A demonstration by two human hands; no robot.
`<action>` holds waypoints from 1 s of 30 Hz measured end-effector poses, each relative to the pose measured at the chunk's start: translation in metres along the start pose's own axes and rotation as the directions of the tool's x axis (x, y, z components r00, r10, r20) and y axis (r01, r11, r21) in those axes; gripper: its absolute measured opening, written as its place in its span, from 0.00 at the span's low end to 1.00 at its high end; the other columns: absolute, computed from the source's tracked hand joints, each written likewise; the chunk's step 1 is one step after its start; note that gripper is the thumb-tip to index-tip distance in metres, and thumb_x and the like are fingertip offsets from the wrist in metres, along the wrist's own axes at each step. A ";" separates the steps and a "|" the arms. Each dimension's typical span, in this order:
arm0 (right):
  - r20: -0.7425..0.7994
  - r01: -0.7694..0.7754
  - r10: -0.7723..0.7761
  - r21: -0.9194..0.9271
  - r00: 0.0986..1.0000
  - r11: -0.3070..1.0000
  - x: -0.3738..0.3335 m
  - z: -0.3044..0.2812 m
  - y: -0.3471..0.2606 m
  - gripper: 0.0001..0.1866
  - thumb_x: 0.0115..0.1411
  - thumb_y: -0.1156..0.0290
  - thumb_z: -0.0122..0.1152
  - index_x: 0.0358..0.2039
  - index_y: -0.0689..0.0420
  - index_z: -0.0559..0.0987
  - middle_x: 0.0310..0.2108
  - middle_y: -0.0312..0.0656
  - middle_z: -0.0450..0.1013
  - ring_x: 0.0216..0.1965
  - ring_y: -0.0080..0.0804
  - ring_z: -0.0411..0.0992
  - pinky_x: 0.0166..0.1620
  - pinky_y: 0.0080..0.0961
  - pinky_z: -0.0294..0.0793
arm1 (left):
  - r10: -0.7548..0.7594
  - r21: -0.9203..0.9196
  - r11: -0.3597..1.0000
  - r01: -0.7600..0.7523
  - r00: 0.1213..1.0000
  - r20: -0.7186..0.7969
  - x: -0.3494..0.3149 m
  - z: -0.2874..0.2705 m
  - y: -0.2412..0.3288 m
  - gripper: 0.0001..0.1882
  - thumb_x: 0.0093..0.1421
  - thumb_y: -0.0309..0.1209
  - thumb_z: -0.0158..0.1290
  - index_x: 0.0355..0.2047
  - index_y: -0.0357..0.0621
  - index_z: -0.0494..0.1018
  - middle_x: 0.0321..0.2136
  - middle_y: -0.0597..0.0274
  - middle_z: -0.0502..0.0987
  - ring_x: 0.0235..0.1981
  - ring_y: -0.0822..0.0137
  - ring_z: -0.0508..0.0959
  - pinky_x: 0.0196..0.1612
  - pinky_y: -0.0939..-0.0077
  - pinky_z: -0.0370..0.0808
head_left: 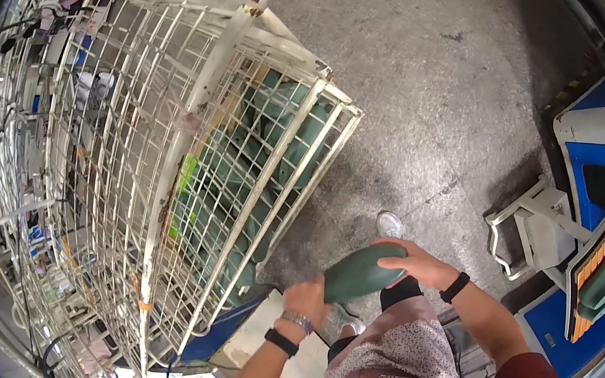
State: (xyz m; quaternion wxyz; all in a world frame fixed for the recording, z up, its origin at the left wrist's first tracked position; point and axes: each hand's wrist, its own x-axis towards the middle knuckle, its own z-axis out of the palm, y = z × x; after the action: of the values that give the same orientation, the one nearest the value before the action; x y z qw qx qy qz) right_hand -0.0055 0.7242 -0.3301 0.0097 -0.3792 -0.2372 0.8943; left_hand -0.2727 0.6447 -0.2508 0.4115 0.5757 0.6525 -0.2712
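In front of my body I hold a smooth, dark green, foot-shaped piece (pixel 362 271) that resembles a shoe last. It is slanted, with one end toward the lower left. My right hand (pixel 417 263) is closed round its upper right end, the thumb lying over the top. At the opposite end is my left hand (pixel 305 300), next to or against the piece. Motion blurs its fingers, and they look curled. Whether they grip the piece cannot be made out.
A tall white wire cage trolley (pixel 195 117), paint chipped, stands at left with several similar green pieces (pixel 293 120) inside. At right, another green piece (pixel 603 282) rests on a slatted wooden rack (pixel 603 251) beside a blue and white machine (pixel 603 138). Grey concrete floor (pixel 425 66) lies ahead.
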 end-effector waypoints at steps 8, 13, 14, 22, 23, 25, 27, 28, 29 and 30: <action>-0.286 0.300 -0.236 0.208 0.929 0.931 0.095 -0.027 0.054 0.37 0.65 0.62 0.67 0.71 0.55 0.65 0.62 0.48 0.71 0.60 0.42 0.73 0.51 0.43 0.85 | 0.303 0.315 0.948 -0.049 0.440 -0.845 -0.127 -0.111 -0.024 0.38 0.52 0.26 0.67 0.63 0.31 0.67 0.65 0.35 0.62 0.69 0.38 0.62 0.67 0.39 0.63; -0.331 0.287 -0.145 0.434 0.933 0.854 0.185 -0.020 0.029 0.43 0.65 0.61 0.68 0.75 0.52 0.58 0.67 0.51 0.64 0.64 0.48 0.70 0.59 0.49 0.81 | 0.145 0.236 0.937 0.258 0.329 -0.933 -0.164 -0.115 -0.077 0.41 0.61 0.35 0.62 0.69 0.29 0.58 0.64 0.35 0.62 0.67 0.40 0.63 0.68 0.43 0.61; -0.330 0.281 -0.138 0.439 0.934 0.853 0.195 -0.025 0.029 0.43 0.65 0.61 0.68 0.75 0.52 0.58 0.67 0.51 0.64 0.64 0.48 0.70 0.59 0.49 0.81 | 0.142 0.239 0.933 0.267 0.336 -0.931 -0.170 -0.120 -0.078 0.41 0.62 0.35 0.61 0.69 0.29 0.57 0.64 0.35 0.62 0.67 0.40 0.62 0.68 0.42 0.62; -0.272 0.343 -0.213 0.667 0.939 0.662 0.214 -0.043 0.052 0.38 0.69 0.60 0.63 0.73 0.57 0.59 0.68 0.52 0.62 0.67 0.50 0.67 0.67 0.52 0.74 | -0.119 0.007 0.964 0.267 0.453 -0.883 -0.167 -0.131 -0.118 0.41 0.59 0.28 0.63 0.68 0.25 0.58 0.59 0.33 0.71 0.57 0.43 0.75 0.61 0.56 0.69; -0.296 0.339 -0.173 0.733 0.939 0.589 0.210 -0.046 0.050 0.36 0.70 0.59 0.61 0.72 0.59 0.60 0.68 0.52 0.61 0.67 0.50 0.66 0.67 0.52 0.73 | -0.118 0.007 0.965 0.264 0.452 -0.884 -0.165 -0.130 -0.118 0.41 0.59 0.28 0.63 0.68 0.25 0.58 0.59 0.33 0.71 0.57 0.43 0.75 0.61 0.56 0.69; -0.313 0.350 -0.166 0.740 0.935 0.574 0.219 -0.047 0.036 0.34 0.71 0.60 0.60 0.71 0.60 0.61 0.68 0.52 0.61 0.67 0.49 0.65 0.68 0.51 0.72 | -0.167 -0.085 0.974 0.209 0.413 -0.895 -0.167 -0.127 -0.117 0.43 0.58 0.30 0.64 0.69 0.27 0.56 0.51 0.42 0.74 0.46 0.54 0.74 0.48 0.63 0.69; -0.333 0.355 -0.149 0.732 0.931 0.581 0.234 -0.043 0.015 0.33 0.73 0.58 0.55 0.71 0.62 0.60 0.68 0.53 0.61 0.68 0.49 0.64 0.68 0.50 0.72 | -0.196 -0.124 0.973 0.196 0.409 -0.891 -0.169 -0.126 -0.116 0.45 0.57 0.31 0.63 0.70 0.29 0.55 0.44 0.50 0.74 0.41 0.61 0.73 0.40 0.68 0.67; -0.312 0.357 -0.181 0.725 0.933 0.589 0.246 -0.040 0.000 0.32 0.74 0.57 0.54 0.71 0.59 0.59 0.68 0.54 0.61 0.67 0.50 0.65 0.69 0.50 0.71 | -0.191 -0.120 0.974 0.193 0.408 -0.893 -0.169 -0.126 -0.116 0.45 0.57 0.31 0.63 0.70 0.29 0.55 0.44 0.50 0.74 0.41 0.61 0.73 0.40 0.68 0.67; -0.288 0.356 -0.211 0.719 0.934 0.596 0.261 -0.037 -0.014 0.32 0.74 0.55 0.52 0.72 0.56 0.59 0.68 0.55 0.60 0.67 0.50 0.65 0.70 0.50 0.70 | -0.182 -0.102 0.974 0.204 0.423 -0.887 -0.168 -0.124 -0.116 0.44 0.57 0.30 0.63 0.70 0.29 0.55 0.44 0.50 0.74 0.41 0.61 0.73 0.40 0.68 0.67; -0.173 0.218 -0.133 0.775 0.976 0.592 0.272 -0.027 -0.034 0.32 0.75 0.54 0.51 0.73 0.53 0.58 0.67 0.56 0.62 0.66 0.50 0.67 0.69 0.50 0.71 | -0.176 -0.085 0.972 0.218 0.441 -0.880 -0.167 -0.122 -0.116 0.43 0.58 0.30 0.62 0.70 0.29 0.55 0.45 0.49 0.74 0.40 0.61 0.72 0.40 0.67 0.67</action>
State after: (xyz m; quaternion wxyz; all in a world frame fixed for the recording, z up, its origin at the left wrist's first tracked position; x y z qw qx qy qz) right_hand -0.1863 0.8192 -0.5152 0.2753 -0.3538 0.1457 0.8819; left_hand -0.4137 0.6356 -0.0602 -0.0306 0.5609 0.8273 0.0057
